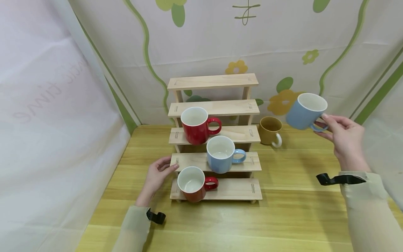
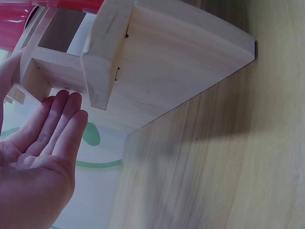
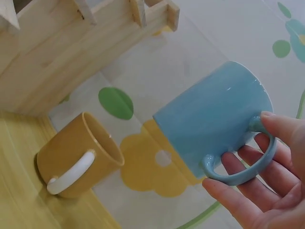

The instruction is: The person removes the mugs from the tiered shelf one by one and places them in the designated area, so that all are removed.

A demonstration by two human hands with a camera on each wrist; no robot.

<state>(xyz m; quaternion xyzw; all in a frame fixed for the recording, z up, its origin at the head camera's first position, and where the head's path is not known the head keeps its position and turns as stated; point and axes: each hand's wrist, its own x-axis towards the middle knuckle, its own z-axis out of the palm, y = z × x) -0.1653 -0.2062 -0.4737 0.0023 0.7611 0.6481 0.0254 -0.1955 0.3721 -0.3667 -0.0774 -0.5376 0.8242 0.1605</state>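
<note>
My right hand [image 1: 347, 138] holds a blue mug [image 1: 303, 113] by its handle, up in the air to the right of the stepped wooden rack [image 1: 233, 190]. The mug's white inside faces up and it leans slightly. With the thumb on top and the fingers below, my left hand [image 1: 158, 176] grips the left end of the rack's second step from the bottom. One red mug [image 1: 190, 190] stands on the lowest step, another blue mug [image 1: 220, 161] on the second, and another red mug [image 1: 196, 131] on the third. Their handles point right.
A brown mug [image 1: 267, 131] with a white handle stands on the wooden table [image 1: 292, 220], right of the rack. The rack's two upper steps bear no mugs. Behind hangs a white flower-patterned cloth [image 1: 201, 45], with more white cloth [image 1: 47, 115] at the left.
</note>
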